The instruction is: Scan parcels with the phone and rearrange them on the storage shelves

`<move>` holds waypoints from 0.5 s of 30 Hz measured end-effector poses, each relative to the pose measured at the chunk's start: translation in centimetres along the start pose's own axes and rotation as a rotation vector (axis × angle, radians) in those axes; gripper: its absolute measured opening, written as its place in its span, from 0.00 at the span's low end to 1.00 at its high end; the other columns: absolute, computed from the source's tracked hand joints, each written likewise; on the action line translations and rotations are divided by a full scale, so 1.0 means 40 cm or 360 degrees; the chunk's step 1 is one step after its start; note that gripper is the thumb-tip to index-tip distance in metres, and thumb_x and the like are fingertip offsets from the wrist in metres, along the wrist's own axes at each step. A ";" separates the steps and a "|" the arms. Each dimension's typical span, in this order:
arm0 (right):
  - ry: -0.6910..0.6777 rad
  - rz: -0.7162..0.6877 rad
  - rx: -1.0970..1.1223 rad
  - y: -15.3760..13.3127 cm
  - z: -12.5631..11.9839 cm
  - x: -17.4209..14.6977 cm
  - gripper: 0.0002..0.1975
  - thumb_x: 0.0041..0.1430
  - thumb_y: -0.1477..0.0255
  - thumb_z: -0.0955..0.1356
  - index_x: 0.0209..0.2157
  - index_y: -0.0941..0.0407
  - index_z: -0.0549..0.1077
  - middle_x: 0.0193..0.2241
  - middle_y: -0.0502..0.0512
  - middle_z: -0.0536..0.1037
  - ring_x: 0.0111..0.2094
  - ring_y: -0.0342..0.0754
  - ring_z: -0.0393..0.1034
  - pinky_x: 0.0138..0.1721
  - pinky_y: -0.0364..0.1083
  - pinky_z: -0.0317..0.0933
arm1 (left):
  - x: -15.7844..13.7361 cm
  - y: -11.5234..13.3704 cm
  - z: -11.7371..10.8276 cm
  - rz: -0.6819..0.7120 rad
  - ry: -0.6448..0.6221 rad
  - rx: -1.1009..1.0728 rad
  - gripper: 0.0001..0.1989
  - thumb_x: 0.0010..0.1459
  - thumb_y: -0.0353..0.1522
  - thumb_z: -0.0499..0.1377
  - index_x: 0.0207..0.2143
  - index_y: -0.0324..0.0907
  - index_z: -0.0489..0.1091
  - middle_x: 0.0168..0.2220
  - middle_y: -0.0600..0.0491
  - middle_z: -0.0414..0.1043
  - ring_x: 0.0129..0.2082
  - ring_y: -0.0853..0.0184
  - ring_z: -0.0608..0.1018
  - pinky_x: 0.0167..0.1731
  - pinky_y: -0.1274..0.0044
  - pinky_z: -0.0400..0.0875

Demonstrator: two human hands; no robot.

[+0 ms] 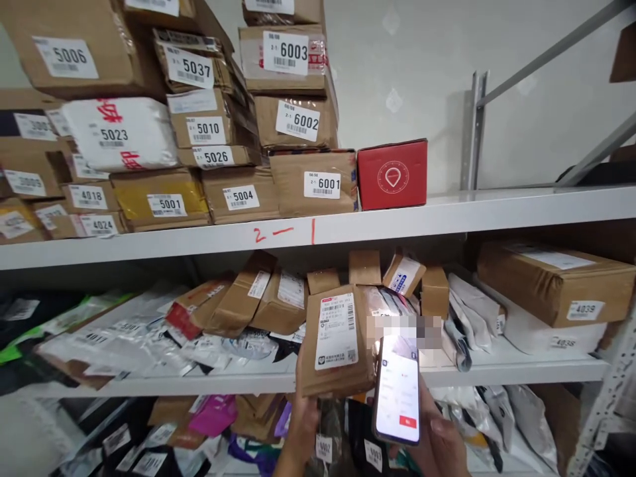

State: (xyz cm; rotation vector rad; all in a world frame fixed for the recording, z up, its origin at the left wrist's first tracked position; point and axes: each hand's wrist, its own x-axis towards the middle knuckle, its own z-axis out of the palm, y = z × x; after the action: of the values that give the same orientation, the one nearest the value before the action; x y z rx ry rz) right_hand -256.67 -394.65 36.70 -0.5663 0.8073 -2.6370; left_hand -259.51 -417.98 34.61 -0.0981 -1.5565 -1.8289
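Note:
My left hand (304, 424) is wrapped round the lower left of a brown cardboard box (311, 381), which carries a white shipping label (337, 331) on the side facing me. The box is raised in front of the middle shelf. Just to its right, my right hand (440, 434) grips a smartphone (397, 397) with a lit screen showing a white page and a red button. A blurred patch covers the area above the phone's top. The left fingers are mostly hidden by the box.
On the upper white shelf (387, 224) stand stacked numbered boxes and a red box (392, 173). Parcels and a box marked 4039 (556, 278) lie on the middle shelf. Bagged parcels, one of them a pink bag (214, 415), fill the lower shelf. A metal upright (603, 397) stands at right.

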 end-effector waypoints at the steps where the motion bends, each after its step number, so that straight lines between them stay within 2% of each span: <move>1: -0.0021 0.0008 0.0033 0.003 0.000 0.002 0.48 0.44 0.56 0.76 0.67 0.52 0.62 0.43 0.61 0.83 0.40 0.63 0.77 0.26 0.50 0.72 | -0.012 0.002 -0.001 0.0000 -0.0010 0.0034 0.45 0.51 0.56 0.63 0.66 0.49 0.60 0.63 0.43 0.67 0.61 0.50 0.72 0.55 0.64 0.75; 3: -0.0050 0.0013 0.0089 0.008 0.002 0.005 0.48 0.46 0.57 0.75 0.68 0.52 0.61 0.44 0.62 0.83 0.39 0.63 0.78 0.25 0.50 0.71 | -0.032 0.017 0.008 0.0042 0.0114 0.0166 0.51 0.47 0.50 0.70 0.69 0.49 0.53 0.64 0.41 0.64 0.61 0.50 0.72 0.52 0.65 0.76; 6: -0.0023 0.0021 0.0074 0.008 0.003 -0.002 0.48 0.48 0.58 0.75 0.69 0.53 0.59 0.44 0.63 0.83 0.38 0.62 0.78 0.24 0.49 0.71 | -0.064 0.048 0.053 0.0114 0.0477 0.0247 0.45 0.56 0.47 0.64 0.70 0.48 0.49 0.67 0.38 0.59 0.65 0.52 0.67 0.56 0.67 0.73; 7: -0.0004 0.0031 0.0054 0.006 0.002 -0.008 0.48 0.47 0.58 0.75 0.68 0.53 0.59 0.43 0.63 0.83 0.38 0.62 0.78 0.24 0.49 0.70 | -0.077 0.054 0.074 0.0129 0.0516 0.0255 0.43 0.59 0.47 0.61 0.71 0.48 0.47 0.68 0.39 0.55 0.67 0.53 0.64 0.58 0.68 0.71; 9: 0.0044 0.0057 0.0033 0.000 0.002 -0.027 0.49 0.46 0.57 0.76 0.68 0.53 0.60 0.43 0.63 0.83 0.35 0.61 0.78 0.23 0.49 0.70 | -0.100 0.058 0.117 0.0163 0.0426 0.0280 0.45 0.62 0.47 0.59 0.72 0.49 0.38 0.72 0.39 0.45 0.70 0.53 0.58 0.61 0.66 0.68; 11: 0.0116 0.0065 0.0061 -0.012 0.007 -0.054 0.48 0.46 0.58 0.76 0.67 0.52 0.61 0.44 0.64 0.83 0.33 0.61 0.78 0.23 0.49 0.70 | -0.110 0.053 0.153 0.0245 0.0346 0.0365 0.59 0.54 0.47 0.66 0.72 0.49 0.26 0.73 0.35 0.34 0.71 0.48 0.54 0.61 0.61 0.67; 12: 0.0169 0.0056 0.0096 -0.020 0.014 -0.069 0.47 0.46 0.59 0.76 0.67 0.51 0.61 0.45 0.64 0.83 0.34 0.62 0.79 0.24 0.49 0.70 | -0.109 0.049 0.167 0.0303 0.0366 0.0429 0.66 0.49 0.46 0.70 0.71 0.49 0.22 0.73 0.33 0.30 0.71 0.45 0.54 0.60 0.59 0.68; 13: 0.0228 0.0042 0.0143 -0.030 0.023 -0.086 0.48 0.46 0.59 0.76 0.68 0.51 0.60 0.46 0.64 0.82 0.36 0.63 0.79 0.27 0.50 0.71 | -0.104 0.045 0.177 0.0359 0.0424 0.0506 0.71 0.43 0.44 0.73 0.71 0.48 0.20 0.72 0.30 0.29 0.70 0.42 0.54 0.59 0.57 0.69; 15: 0.0325 0.0045 0.0202 -0.052 0.051 -0.116 0.52 0.45 0.60 0.76 0.69 0.49 0.55 0.49 0.63 0.82 0.42 0.66 0.79 0.36 0.54 0.73 | -0.090 0.034 0.186 0.0456 0.0551 0.0651 0.74 0.39 0.40 0.76 0.70 0.48 0.21 0.71 0.28 0.29 0.70 0.41 0.55 0.57 0.55 0.71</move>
State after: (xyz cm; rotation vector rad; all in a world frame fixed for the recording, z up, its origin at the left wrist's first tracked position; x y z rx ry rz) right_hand -252.09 -392.00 38.20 -0.2534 0.6916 -2.7268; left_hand -258.93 -409.75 35.98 0.1704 -1.5412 -1.2076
